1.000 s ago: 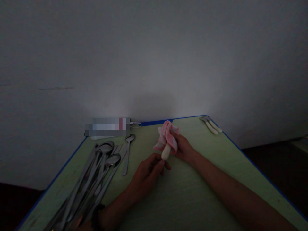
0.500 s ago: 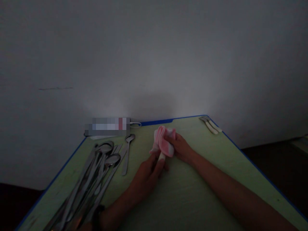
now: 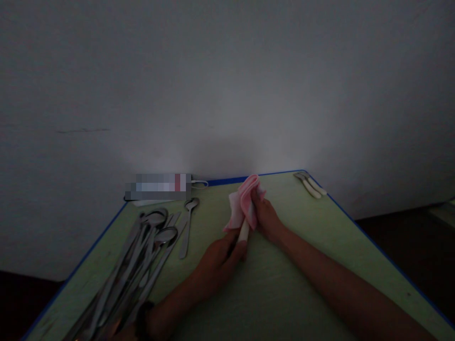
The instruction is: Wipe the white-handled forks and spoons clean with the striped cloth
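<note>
My left hand (image 3: 223,255) is closed around the cream handle (image 3: 244,230) of a utensil whose far end is hidden inside a cloth. That pink and white cloth (image 3: 248,201) is folded over the utensil and gripped by my right hand (image 3: 266,218), its thumb pressed on the near side. Both hands are above the middle of the table. Left of them lies a single metal spoon (image 3: 188,227), and beyond it a long heap of metal cutlery (image 3: 142,265) with spoon bowls pointing away from me.
Two utensils with cream handles (image 3: 309,184) lie at the far right corner of the green table (image 3: 302,293), which has a blue edge. A blurred-out box-like item (image 3: 159,187) with a white loop stands at the back left. A grey wall (image 3: 227,85) rises directly behind.
The cloth and my right hand have slid away from me along the utensil, exposing more of the cream handle. My left hand keeps its grip, shifted slightly right.
</note>
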`<state>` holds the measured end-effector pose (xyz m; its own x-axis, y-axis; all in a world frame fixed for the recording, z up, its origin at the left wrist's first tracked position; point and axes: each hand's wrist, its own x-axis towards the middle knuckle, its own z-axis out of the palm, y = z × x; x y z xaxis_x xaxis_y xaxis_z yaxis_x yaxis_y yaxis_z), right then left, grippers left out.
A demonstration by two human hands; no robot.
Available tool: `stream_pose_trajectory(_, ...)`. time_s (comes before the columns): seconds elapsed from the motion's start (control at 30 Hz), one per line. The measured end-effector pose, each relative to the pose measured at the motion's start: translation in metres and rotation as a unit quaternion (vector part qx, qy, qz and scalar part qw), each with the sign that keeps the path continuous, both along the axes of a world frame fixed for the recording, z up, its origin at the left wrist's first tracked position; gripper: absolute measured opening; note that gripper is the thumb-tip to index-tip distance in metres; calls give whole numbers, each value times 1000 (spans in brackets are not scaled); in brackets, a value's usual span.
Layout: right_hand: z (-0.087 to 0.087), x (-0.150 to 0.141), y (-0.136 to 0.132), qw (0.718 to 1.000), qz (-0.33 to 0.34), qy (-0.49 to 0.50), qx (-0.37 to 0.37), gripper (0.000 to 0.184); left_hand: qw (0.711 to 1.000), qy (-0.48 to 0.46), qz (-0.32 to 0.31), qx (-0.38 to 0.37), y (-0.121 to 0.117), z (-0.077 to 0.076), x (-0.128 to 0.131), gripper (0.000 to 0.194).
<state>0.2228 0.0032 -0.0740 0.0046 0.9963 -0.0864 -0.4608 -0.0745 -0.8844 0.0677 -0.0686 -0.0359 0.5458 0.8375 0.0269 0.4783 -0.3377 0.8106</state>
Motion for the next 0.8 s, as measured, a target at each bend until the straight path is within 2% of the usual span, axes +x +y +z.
stream_pose_trajectory(0.1,4,-1,2,998,4,68,-16,49,1000,-12,-8,-13,0,1,0,25)
stream_pose_trajectory(0.2,10,-3,1,993,7,117,-11,45,1000,-18,-1,-19,2,0,0,27)
stream_pose_trajectory(0.3,12,-4,-2,995,29,94,5,38,1000,-18,14,-19,3,-3,0,27)
stream_pose_trajectory(0.43,10,-2,-6,993,111,22,39,33,999,-7,33,-17,3,-5,1,31)
stream_pose_trajectory(0.57,9,0,-5,987,152,11,43,30,999,-6,40,1,2,-3,1,31)
stream_pose_trajectory(0.67,6,1,-2,989,133,-20,61,31,999,-3,38,14,2,-2,1,28)
stream_pose_trajectory(0.8,4,2,0,990,54,-97,92,29,999,16,29,25,3,-3,0,24)
